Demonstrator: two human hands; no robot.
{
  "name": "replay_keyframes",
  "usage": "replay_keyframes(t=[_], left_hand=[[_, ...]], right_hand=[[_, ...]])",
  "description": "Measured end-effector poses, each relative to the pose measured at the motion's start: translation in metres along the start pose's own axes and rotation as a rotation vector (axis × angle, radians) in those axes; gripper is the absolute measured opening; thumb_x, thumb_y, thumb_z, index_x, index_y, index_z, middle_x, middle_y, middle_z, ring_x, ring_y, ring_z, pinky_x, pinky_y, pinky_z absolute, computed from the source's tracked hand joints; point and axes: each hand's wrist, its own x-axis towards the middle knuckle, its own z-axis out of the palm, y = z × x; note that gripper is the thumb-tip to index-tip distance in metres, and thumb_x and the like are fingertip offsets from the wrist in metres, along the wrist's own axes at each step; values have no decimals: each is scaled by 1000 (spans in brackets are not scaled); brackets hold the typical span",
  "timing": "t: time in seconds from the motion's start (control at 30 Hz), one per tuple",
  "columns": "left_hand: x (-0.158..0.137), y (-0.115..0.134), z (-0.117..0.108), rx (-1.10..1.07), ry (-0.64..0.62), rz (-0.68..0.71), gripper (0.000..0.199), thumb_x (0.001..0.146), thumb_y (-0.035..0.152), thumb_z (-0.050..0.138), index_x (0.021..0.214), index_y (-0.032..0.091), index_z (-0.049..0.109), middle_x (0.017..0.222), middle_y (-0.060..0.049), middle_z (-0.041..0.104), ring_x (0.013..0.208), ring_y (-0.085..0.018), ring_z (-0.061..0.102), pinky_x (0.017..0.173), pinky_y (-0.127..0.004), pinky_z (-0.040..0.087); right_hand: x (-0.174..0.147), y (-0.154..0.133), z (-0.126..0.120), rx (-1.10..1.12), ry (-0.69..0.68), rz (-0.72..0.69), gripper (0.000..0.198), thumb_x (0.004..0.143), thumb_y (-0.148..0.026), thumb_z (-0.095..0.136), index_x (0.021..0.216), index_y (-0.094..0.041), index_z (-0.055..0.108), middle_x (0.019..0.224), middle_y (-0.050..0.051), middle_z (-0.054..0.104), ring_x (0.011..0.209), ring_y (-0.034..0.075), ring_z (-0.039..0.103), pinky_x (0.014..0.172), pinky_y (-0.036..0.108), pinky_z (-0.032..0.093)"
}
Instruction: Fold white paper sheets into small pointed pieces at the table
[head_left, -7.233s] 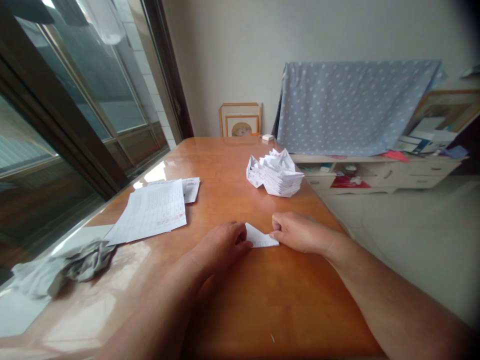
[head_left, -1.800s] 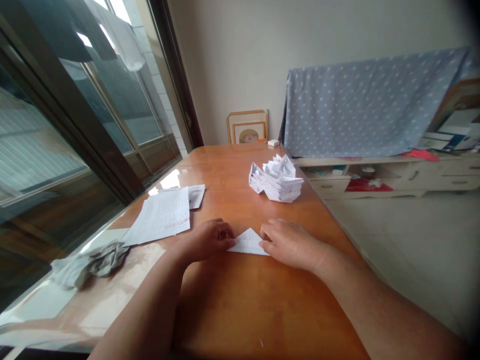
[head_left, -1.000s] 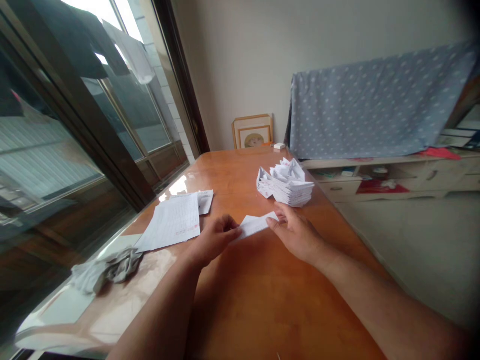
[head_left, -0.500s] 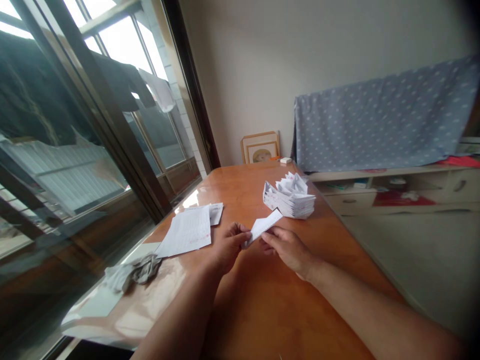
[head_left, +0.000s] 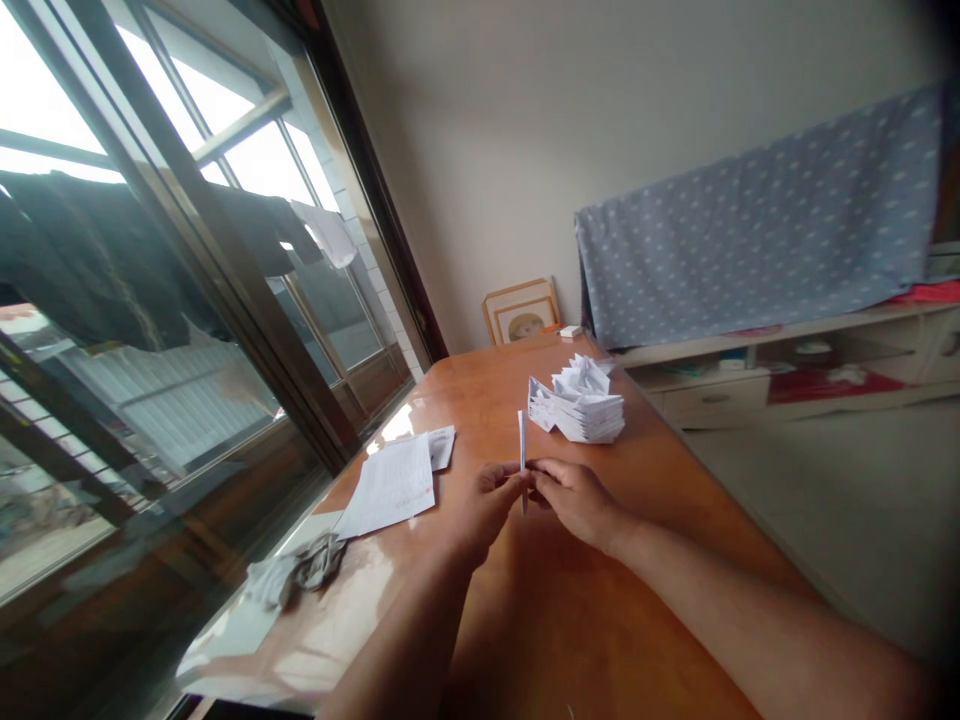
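Observation:
A folded piece of white paper [head_left: 523, 440] stands edge-on between my hands, so only its narrow side shows. My left hand [head_left: 491, 505] pinches it from the left with thumb and fingers. From the right, my right hand [head_left: 574, 500] closes on the same piece; some of its fingertips are hidden behind the paper. Just beyond my right hand sits a stack of folded white paper pieces [head_left: 585, 415], with pointed flaps sticking up. Left of my hands lie flat written sheets [head_left: 394, 485], one overlapping another.
The brown table [head_left: 495, 385] is glossy. A crumpled grey cloth [head_left: 319, 562] lies at its left edge, near the glass door [head_left: 247, 330]. At the far end are a small white box [head_left: 570, 331] and framed pictures [head_left: 525, 312]. A low cabinet [head_left: 712, 398] stands right, under a dotted cloth [head_left: 757, 220].
The folded paper has turned from a slant showing its flat face to upright and edge-on. My hands have come closer together around it. The view has tilted a little.

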Motion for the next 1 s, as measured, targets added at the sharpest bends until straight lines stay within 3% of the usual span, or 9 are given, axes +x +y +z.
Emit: replay_keyframes(t=[0.1, 0.23, 0.3, 0.4, 0.47, 0.63, 0.73, 0.83, 1.0], left_hand=[[2, -3, 4, 43, 62, 5, 40, 89, 51, 63, 72, 15, 68, 71, -4, 62, 73, -18, 57, 74, -29, 43], [5, -21, 0, 8, 110, -28, 43, 90, 55, 58, 79, 16, 69, 76, -4, 64, 71, -16, 53, 66, -27, 39], [7, -30, -5, 6, 164, -46, 40, 90, 53, 59, 78, 16, 68, 73, -2, 62, 67, -15, 51, 65, -27, 38], [10, -36, -13, 3, 243, -44, 36, 89, 48, 61, 73, 17, 64, 67, 0, 58, 64, -14, 49, 64, -27, 37], [10, -35, -16, -10, 248, -41, 34, 89, 46, 62, 70, 17, 62, 64, 0, 56, 63, -14, 48, 64, -27, 37], [6, -28, -16, -67, 140, -34, 36, 89, 45, 63, 67, 17, 61, 63, 0, 54, 62, -13, 47, 62, -26, 36], [5, -28, -14, -120, 151, -35, 28, 86, 42, 69, 74, 17, 64, 71, -1, 60, 65, -14, 50, 64, -26, 38], [5, -31, -15, -174, 250, -11, 21, 80, 33, 76, 86, 18, 64, 81, -1, 63, 73, -13, 52, 69, -25, 39], [6, -35, -19, -179, 276, -27, 21, 77, 30, 78, 82, 18, 61, 77, 1, 59, 68, -11, 48, 64, -24, 35]], right_hand=[[1, 1, -1, -74, 24, -18, 31, 93, -45, 54, 99, -19, 71, 88, 5, 72, 82, 21, 66, 73, 31, 51], [1, 4, -3, -197, 57, -24, 30, 92, -43, 54, 96, -20, 73, 90, 6, 74, 84, 23, 67, 75, 32, 52], [2, 7, -5, -241, 110, 2, 30, 89, -42, 58, 104, -20, 72, 97, 7, 74, 88, 24, 68, 78, 33, 52], [4, 7, -8, -224, 248, 101, 50, 82, -45, 68, 124, -18, 63, 108, 10, 72, 97, 25, 67, 85, 35, 52], [3, 2, -9, -128, 259, 182, 59, 81, -50, 70, 129, -17, 59, 108, 10, 71, 101, 26, 66, 85, 36, 52], [-1, -11, -7, 200, 37, 234, 38, 84, -51, 70, 98, -15, 69, 94, 8, 73, 87, 21, 66, 82, 34, 51], [-2, -11, -6, 236, 44, 277, 37, 80, -50, 74, 90, -14, 70, 85, 7, 72, 78, 19, 65, 78, 33, 51], [-2, -7, -7, 236, 69, 283, 38, 77, -49, 77, 88, -14, 71, 84, 6, 72, 77, 18, 64, 77, 34, 51], [-1, -7, -8, 231, 75, 267, 37, 75, -49, 78, 85, -14, 71, 82, 5, 71, 76, 17, 63, 77, 33, 50]])
